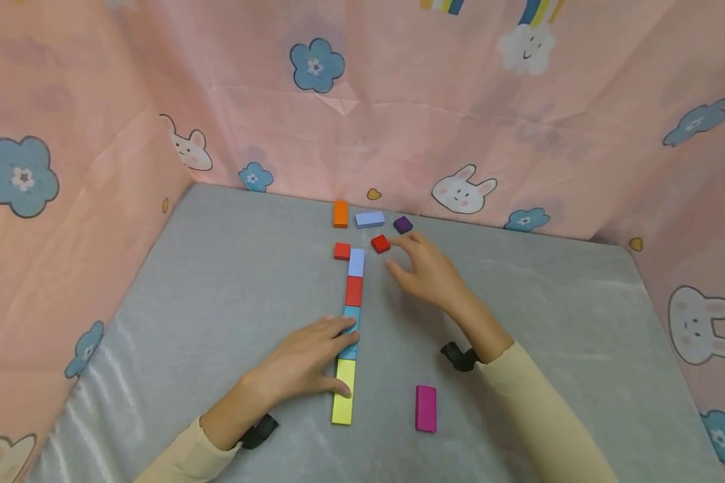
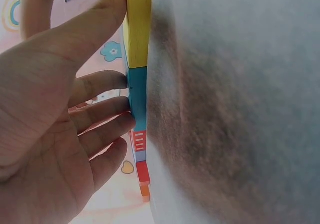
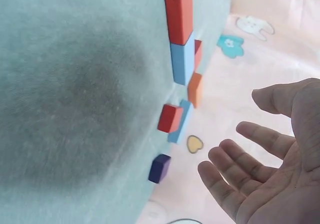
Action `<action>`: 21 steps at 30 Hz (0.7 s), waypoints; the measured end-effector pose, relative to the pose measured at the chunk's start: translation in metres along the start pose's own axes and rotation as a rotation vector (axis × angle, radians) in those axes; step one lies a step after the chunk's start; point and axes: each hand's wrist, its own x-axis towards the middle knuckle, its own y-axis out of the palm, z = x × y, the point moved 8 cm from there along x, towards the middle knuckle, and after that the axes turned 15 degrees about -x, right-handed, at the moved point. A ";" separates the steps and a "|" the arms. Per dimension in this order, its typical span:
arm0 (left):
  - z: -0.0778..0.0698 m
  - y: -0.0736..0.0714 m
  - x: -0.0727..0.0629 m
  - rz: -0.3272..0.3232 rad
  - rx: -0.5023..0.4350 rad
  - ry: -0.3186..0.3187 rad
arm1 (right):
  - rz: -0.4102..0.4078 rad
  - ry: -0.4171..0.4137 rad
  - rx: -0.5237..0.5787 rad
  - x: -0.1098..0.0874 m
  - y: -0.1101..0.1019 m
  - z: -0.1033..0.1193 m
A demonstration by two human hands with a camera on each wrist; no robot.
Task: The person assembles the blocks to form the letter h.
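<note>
A straight row of blocks runs away from the person in the head view: a yellow block, a blue block, a red block and a pale blue block. My left hand rests along the row's left side, its fingers on the blue block and its thumb on the yellow one. Hovering past the far end, my right hand has relaxed, spread fingers with nothing between them. Its fingertips are close to a small red block and a purple block.
Another small red block sits left of the row's far end. Behind lie an orange block and a pale blue block. A magenta block lies near the front. Pink patterned cloth borders the grey table.
</note>
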 end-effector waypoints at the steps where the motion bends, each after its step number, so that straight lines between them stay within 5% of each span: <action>1: 0.000 0.000 0.000 -0.001 0.002 0.003 | 0.006 0.000 0.002 0.004 0.002 -0.001; 21: 0.000 -0.001 0.000 -0.014 0.027 0.012 | 0.011 0.024 0.031 0.073 0.040 -0.002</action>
